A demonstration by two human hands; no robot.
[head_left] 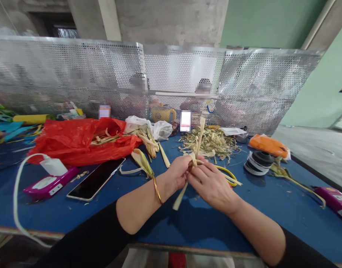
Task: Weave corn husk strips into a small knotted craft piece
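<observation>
My left hand (179,171) and my right hand (211,182) meet over the middle of the table, both with closed fingers. Between them they pinch a pale strip of dried corn husk (200,137), wrapped in a loop at the fingertips. One end stands up above my hands and another hangs below my left palm. My fingers cover much of the fold. Just behind my right hand shows part of a yellow ring (229,174), with a husk end across it. Left of my left wrist lies a greenish corn husk (143,163).
A heap of shredded husk (210,142) lies beyond my hands. Leftward are a red plastic bag (67,141) holding husks, a phone (97,180) and a purple power strip (52,184) with a white cable. Black-and-white rolls (259,162) stand rightward. A perforated metal screen (182,67) closes the back.
</observation>
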